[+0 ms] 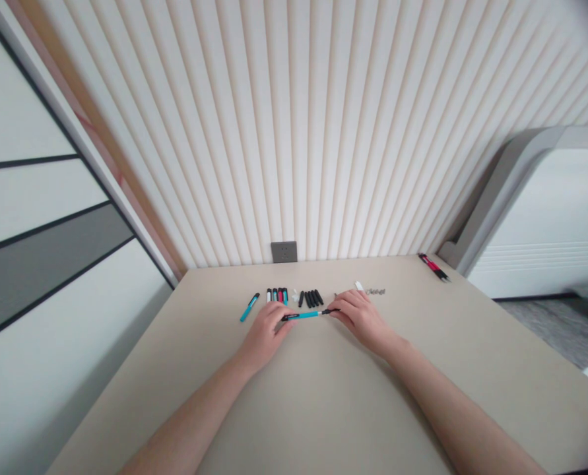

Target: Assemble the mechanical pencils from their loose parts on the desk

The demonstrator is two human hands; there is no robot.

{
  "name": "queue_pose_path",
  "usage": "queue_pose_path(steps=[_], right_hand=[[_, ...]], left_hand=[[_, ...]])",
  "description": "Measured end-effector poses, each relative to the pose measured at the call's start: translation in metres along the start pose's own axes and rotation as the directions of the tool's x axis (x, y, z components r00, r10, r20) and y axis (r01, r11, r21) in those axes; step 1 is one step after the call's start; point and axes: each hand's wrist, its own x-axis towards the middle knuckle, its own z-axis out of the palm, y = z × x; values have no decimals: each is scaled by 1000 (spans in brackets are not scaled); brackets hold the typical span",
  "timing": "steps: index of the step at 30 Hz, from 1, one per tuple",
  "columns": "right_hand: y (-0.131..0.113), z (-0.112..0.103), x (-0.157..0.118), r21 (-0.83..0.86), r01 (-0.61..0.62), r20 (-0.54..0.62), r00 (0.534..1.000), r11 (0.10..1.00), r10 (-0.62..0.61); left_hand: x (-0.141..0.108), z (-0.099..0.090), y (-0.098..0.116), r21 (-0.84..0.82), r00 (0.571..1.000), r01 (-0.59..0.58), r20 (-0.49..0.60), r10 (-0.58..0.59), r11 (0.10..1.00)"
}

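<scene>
Between my hands lies a blue pen barrel with a black end, held level just over the table. My left hand pinches its black end. At the other end, the fingers of my right hand are closed on a black pen grip. A short pale stretch shows between barrel and grip. Behind my hands lie a row of coloured pen barrels, small clear pieces and a row of black grips. A separate blue barrel lies left of them. Small springs lie beyond my right hand.
Two pens, red and black, lie at the table's back right corner. A white piece is partly hidden behind my right hand. The beige table meets a ribbed wall with a dark socket. A white headboard-like panel stands right.
</scene>
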Motion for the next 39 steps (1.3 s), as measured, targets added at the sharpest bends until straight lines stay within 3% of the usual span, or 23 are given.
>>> queue_pose_path(steps=[5,15,22,27,32,39], right_hand=[[-9,4,-1,134,-1,35,999,991,-4],[-14,13,-4,314,-29,-22,999,949,38],[-19,10,-4,313,-40,-42,998,949,56],[-17,12,-6,310,-111,34,994,944,106],[-17,13,-7,299,-98,62,995,949,83],[-14,9,-9,244,-163,52,987,956,155]], left_hand=[[0,0,0,-28,999,-17,47,18,999],[-1,-1,-1,-49,997,-8,81,12,999],[0,-1,0,-59,997,-5,74,9,998],[-2,-1,-3,-62,998,-37,44,39,997],[-2,-1,-2,-60,999,-38,34,40,997],[0,-2,0,-43,999,-14,-48,12,999]])
